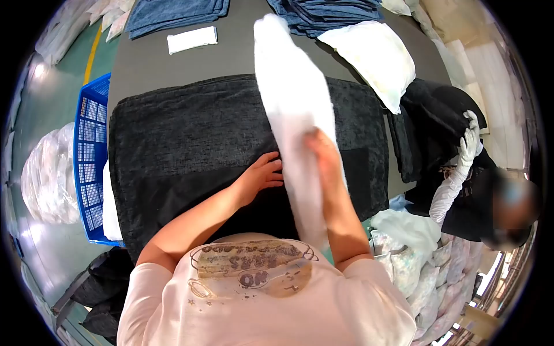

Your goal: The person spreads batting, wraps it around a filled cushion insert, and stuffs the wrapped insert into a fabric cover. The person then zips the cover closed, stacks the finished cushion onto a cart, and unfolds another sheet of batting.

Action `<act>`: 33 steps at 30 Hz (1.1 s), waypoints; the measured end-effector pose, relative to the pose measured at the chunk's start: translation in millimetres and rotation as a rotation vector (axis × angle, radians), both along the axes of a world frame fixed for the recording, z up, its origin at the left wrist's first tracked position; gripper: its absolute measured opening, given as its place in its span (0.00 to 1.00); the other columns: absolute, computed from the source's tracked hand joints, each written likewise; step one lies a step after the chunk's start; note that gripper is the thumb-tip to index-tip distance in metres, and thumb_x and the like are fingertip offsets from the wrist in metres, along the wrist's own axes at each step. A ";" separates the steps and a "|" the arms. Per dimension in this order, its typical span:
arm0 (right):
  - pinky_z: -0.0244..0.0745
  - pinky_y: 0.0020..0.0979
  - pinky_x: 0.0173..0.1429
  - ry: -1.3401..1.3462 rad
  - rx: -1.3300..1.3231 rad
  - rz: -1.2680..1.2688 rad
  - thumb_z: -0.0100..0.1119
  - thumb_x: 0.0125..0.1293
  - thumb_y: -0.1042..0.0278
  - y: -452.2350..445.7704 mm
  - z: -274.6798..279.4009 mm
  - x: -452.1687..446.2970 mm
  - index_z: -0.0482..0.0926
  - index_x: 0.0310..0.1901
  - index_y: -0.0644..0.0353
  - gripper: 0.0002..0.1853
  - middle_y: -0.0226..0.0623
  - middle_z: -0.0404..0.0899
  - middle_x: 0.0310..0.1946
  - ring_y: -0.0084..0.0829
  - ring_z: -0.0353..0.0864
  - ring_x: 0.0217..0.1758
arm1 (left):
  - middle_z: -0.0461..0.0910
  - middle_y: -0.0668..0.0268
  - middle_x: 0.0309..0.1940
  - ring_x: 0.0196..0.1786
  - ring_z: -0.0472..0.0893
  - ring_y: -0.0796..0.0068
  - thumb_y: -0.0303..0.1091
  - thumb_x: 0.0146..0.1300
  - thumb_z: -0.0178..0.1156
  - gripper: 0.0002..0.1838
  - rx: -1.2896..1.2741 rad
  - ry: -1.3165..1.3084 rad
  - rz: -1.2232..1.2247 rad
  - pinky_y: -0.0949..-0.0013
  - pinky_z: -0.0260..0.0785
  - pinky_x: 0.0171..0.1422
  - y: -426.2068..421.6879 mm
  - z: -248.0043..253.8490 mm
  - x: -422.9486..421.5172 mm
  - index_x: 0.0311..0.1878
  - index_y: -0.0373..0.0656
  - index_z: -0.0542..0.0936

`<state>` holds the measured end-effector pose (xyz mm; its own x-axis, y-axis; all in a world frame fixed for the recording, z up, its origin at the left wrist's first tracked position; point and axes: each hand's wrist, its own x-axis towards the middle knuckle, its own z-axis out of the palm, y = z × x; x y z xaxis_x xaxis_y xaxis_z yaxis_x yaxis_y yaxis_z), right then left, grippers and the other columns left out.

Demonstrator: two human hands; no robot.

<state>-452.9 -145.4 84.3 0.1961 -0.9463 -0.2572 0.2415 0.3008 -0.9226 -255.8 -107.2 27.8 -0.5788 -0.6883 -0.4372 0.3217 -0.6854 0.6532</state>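
A long, soft white padded piece [297, 98] lies lengthwise over the black fabric [190, 135], from near the far side of the table to my chest. My left hand [262, 175] is at its left edge, palm down over the black fabric, with the fingers apart. Whether those fingertips touch the white piece is unclear. Over the right part of the white piece is my right hand [323, 147], smeared by motion. Its fingers are too blurred to show whether they grip or only press.
Folded blue denim [179, 14] and a small white packet [192, 40] lie at the back. A white pillow [372, 60] is at right. A blue basket [92, 161] stands left. On the right, a person with a gloved hand [470, 138] touches black fabric. Filled bags [415, 271] are piled below.
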 end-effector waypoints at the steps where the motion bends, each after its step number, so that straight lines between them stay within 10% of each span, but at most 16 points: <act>1: 0.75 0.25 0.53 0.053 0.094 -0.246 0.55 0.72 0.62 -11.2 -4.0 -6.5 0.78 0.56 0.65 0.18 0.38 0.82 0.46 0.27 0.81 0.48 | 0.73 0.57 0.64 0.65 0.75 0.65 0.45 0.76 0.53 0.32 0.044 0.054 -0.018 0.59 0.67 0.70 -5.5 3.2 -2.3 0.75 0.39 0.58; 3: 0.79 0.30 0.54 -0.463 0.362 -0.390 0.52 0.72 0.66 -10.9 22.3 -10.7 0.78 0.57 0.66 0.17 0.43 0.83 0.48 0.33 0.84 0.49 | 0.73 0.57 0.64 0.65 0.74 0.64 0.48 0.75 0.53 0.34 0.066 0.069 -0.068 0.59 0.67 0.70 -9.4 3.3 -10.9 0.76 0.39 0.57; 12: 0.83 0.35 0.53 0.321 -0.027 -0.417 0.54 0.73 0.68 -12.7 -12.3 -69.7 0.79 0.55 0.70 0.16 0.47 0.85 0.47 0.36 0.86 0.48 | 0.78 0.70 0.32 0.38 0.80 0.75 0.37 0.71 0.62 0.09 0.155 -0.012 -0.091 0.65 0.75 0.55 -28.1 -31.5 -46.5 0.48 0.45 0.76; 14: 0.76 0.30 0.59 -0.106 0.116 -0.545 0.53 0.75 0.62 -33.6 -27.1 -140.3 0.80 0.50 0.67 0.16 0.40 0.84 0.46 0.29 0.82 0.50 | 0.74 0.73 0.27 0.33 0.78 0.77 0.35 0.71 0.62 0.06 0.169 0.017 0.028 0.66 0.75 0.51 -23.2 -27.5 -36.8 0.42 0.47 0.75; 15: 0.75 0.30 0.58 0.814 -0.260 -0.514 0.55 0.74 0.65 -36.2 -10.0 -166.8 0.78 0.46 0.66 0.11 0.38 0.82 0.43 0.28 0.82 0.47 | 0.72 0.74 0.24 0.30 0.77 0.78 0.34 0.72 0.62 0.06 0.179 0.034 0.082 0.67 0.75 0.49 -19.3 -25.8 -32.4 0.40 0.48 0.75; 17: 0.73 0.27 0.54 0.821 -0.484 -0.667 0.60 0.69 0.76 -42.4 -11.0 -187.3 0.78 0.46 0.65 0.06 0.34 0.81 0.43 0.24 0.80 0.47 | 0.76 0.73 0.29 0.34 0.78 0.78 0.35 0.72 0.62 0.05 0.124 0.014 0.071 0.68 0.74 0.51 -14.0 -22.9 -27.9 0.40 0.49 0.75; 19: 0.75 0.26 0.55 1.384 -0.679 -0.712 0.60 0.69 0.74 -34.7 49.7 -139.7 0.79 0.49 0.63 0.08 0.33 0.82 0.45 0.23 0.80 0.47 | 0.76 0.73 0.31 0.36 0.77 0.80 0.36 0.72 0.62 0.06 0.072 -0.026 0.077 0.69 0.73 0.49 -6.8 -16.6 -30.4 0.39 0.48 0.75; 23: 0.78 0.31 0.45 0.825 -0.354 -0.052 0.59 0.72 0.64 -25.1 79.6 -25.0 0.78 0.55 0.65 0.16 0.40 0.85 0.41 0.34 0.86 0.40 | 0.76 0.74 0.35 0.38 0.74 0.82 0.34 0.73 0.60 0.05 -0.055 0.020 0.145 0.71 0.69 0.48 3.1 -23.1 -44.3 0.41 0.47 0.75; 27: 0.79 0.42 0.51 1.518 -0.165 0.531 0.60 0.67 0.37 -85.4 33.1 28.1 0.76 0.55 0.73 0.38 0.61 0.83 0.43 0.54 0.85 0.47 | 0.73 0.73 0.34 0.36 0.70 0.83 0.30 0.73 0.56 0.03 -0.228 0.034 0.185 0.72 0.66 0.43 16.3 -12.1 -51.2 0.45 0.44 0.73; 33: 0.76 0.49 0.61 1.663 -0.304 0.333 0.59 0.67 0.54 -190.7 -52.1 40.3 0.73 0.57 0.73 0.28 0.66 0.81 0.49 0.62 0.80 0.55 | 0.70 0.65 0.38 0.41 0.73 0.75 0.31 0.69 0.60 0.23 -0.221 -0.131 0.087 0.68 0.71 0.46 9.2 -3.6 -58.1 0.63 0.42 0.64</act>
